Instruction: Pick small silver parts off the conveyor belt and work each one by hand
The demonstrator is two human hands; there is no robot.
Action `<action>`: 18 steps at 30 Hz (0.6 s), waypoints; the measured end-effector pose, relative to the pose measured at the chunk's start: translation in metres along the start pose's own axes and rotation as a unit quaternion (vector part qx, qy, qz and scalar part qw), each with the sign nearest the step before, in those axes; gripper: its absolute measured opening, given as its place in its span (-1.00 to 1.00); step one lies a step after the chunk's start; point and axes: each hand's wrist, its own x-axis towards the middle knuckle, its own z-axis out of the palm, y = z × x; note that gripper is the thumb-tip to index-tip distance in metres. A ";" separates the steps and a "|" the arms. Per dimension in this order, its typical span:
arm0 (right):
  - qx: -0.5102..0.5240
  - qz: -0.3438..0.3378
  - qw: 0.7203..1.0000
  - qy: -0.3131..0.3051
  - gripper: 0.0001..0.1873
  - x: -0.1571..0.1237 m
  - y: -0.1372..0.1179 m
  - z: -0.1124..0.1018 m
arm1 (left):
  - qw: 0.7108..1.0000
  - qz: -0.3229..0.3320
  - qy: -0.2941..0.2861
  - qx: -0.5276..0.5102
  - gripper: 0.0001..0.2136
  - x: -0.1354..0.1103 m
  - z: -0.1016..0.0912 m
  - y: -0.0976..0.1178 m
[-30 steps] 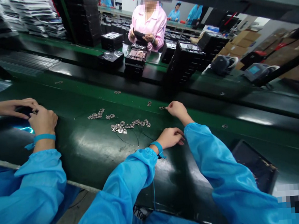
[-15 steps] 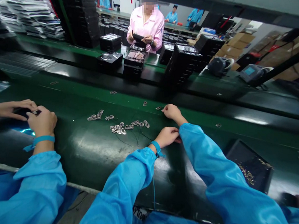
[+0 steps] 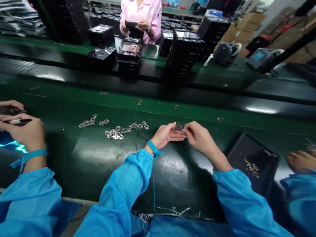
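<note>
A small circuit board (image 3: pixel 178 128) lies over the fingers of my left hand (image 3: pixel 163 136), near its thumb. That hand is turned palm up with the fingers fairly straight and wears a blue wrist strap. At the board's right end, my right hand (image 3: pixel 201 137) has thumb and forefinger pinched together; whether a tiny part is between them too, I cannot tell. To the left on the green bench lies a loose cluster of similar boards (image 3: pixel 114 133), with thin dark wires beside it. A black tray (image 3: pixel 237 151) holding small gold-coloured parts (image 3: pixel 251 167) sits right of my right hand.
Single boards (image 3: pixel 140 102) are spaced along the green belt (image 3: pixel 159 105). Co-workers' hands are at the left (image 3: pixel 26 135) and far right (image 3: pixel 309 162). Across the line, a person in pink (image 3: pixel 141 11) stands behind stacked black trays (image 3: pixel 184 55).
My right hand has drawn back from the belt to my left hand, and a board from there is now between them. My left hand has turned palm up. The view has shifted.
</note>
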 end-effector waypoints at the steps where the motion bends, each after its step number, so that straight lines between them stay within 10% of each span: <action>1: 0.005 -0.008 1.000 0.001 -0.91 -0.010 0.001 0.001 | 0.999 -0.001 -0.004 0.041 -0.77 -0.001 0.002 -0.001; 18: 0.107 -0.006 0.994 0.030 -0.91 -0.045 0.024 -0.001 | 0.958 0.029 0.042 0.281 -0.83 -0.007 0.019 -0.010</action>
